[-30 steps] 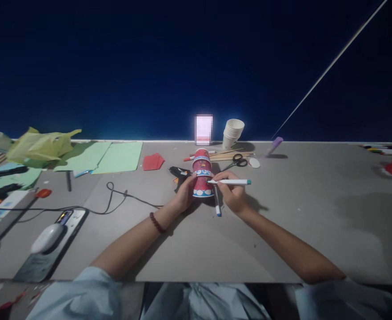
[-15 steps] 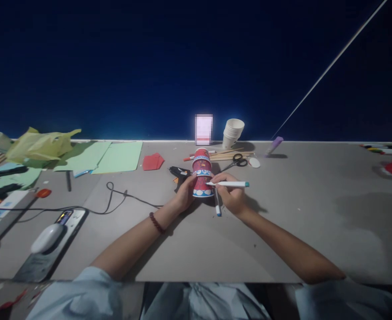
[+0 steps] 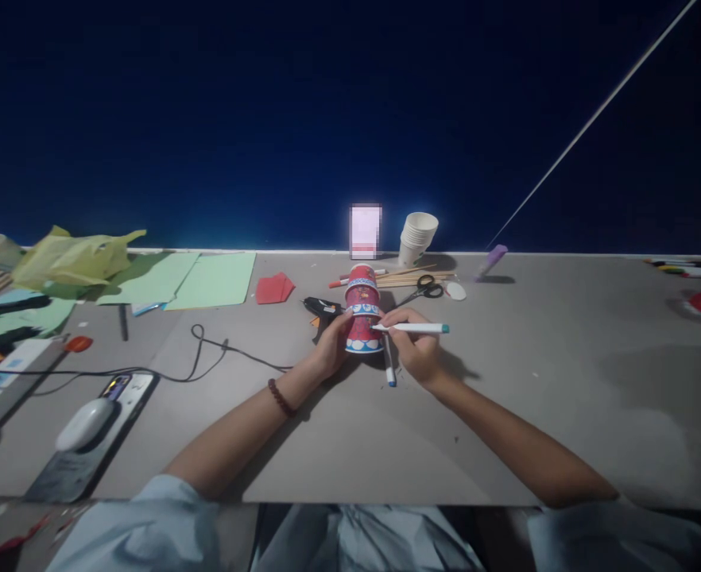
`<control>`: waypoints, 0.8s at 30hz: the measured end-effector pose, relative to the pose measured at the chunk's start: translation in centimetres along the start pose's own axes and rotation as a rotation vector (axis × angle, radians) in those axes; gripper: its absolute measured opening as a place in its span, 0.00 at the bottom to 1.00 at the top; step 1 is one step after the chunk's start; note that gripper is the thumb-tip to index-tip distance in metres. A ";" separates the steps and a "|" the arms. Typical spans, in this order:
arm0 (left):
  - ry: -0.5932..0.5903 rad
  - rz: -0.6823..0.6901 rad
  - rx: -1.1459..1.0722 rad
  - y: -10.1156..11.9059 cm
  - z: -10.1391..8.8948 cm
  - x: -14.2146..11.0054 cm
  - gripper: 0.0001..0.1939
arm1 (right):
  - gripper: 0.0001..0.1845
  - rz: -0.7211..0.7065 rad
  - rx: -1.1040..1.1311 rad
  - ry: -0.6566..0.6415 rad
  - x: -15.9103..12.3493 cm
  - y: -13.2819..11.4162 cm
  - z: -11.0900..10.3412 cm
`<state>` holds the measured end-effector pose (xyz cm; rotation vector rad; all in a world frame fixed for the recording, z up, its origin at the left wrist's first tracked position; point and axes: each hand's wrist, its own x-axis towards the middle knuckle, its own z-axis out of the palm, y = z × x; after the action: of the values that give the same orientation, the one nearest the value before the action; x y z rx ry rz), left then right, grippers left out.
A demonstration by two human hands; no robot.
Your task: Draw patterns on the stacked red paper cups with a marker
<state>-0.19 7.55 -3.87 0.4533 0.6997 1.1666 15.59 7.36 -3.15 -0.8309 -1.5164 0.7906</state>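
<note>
A red decorated paper cup stack [image 3: 362,308] with blue and white bands stands upside down in the middle of the grey table [image 3: 505,397]. My left hand [image 3: 331,346] is wrapped round its lower left side and holds it. My right hand [image 3: 417,349] grips a white marker with a teal end [image 3: 413,327], whose tip touches the cup's right side. A second white marker with a blue end [image 3: 389,365] lies on the table just below the cup, between my hands.
Behind the cup lie a black glue gun [image 3: 320,308], scissors [image 3: 425,287], wooden sticks [image 3: 410,278], a stack of white cups [image 3: 417,237] and a purple glue stick [image 3: 491,259]. Green paper sheets [image 3: 207,280], red paper [image 3: 274,287] and a power strip with cable [image 3: 94,421] sit to the left.
The marker in my right hand shifted a few pixels sideways along the cup and back. Otherwise nothing has moved.
</note>
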 end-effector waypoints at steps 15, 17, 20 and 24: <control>-0.014 0.005 -0.002 -0.1 -0.2 0.1 0.16 | 0.05 0.023 0.009 0.010 0.1 -0.2 0.1; -0.009 0.006 -0.001 0.0 -0.1 0.0 0.16 | 0.05 0.017 0.008 0.014 0.2 -0.4 0.1; -0.011 0.001 -0.004 0.0 -0.1 -0.1 0.16 | 0.06 0.003 0.018 0.018 0.4 -0.7 0.2; -0.023 0.007 -0.012 0.0 -0.1 0.0 0.15 | 0.05 0.003 0.044 0.028 0.4 -0.8 0.2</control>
<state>-0.26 7.54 -3.91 0.4586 0.6710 1.1697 15.34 7.32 -2.30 -0.8089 -1.4681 0.8087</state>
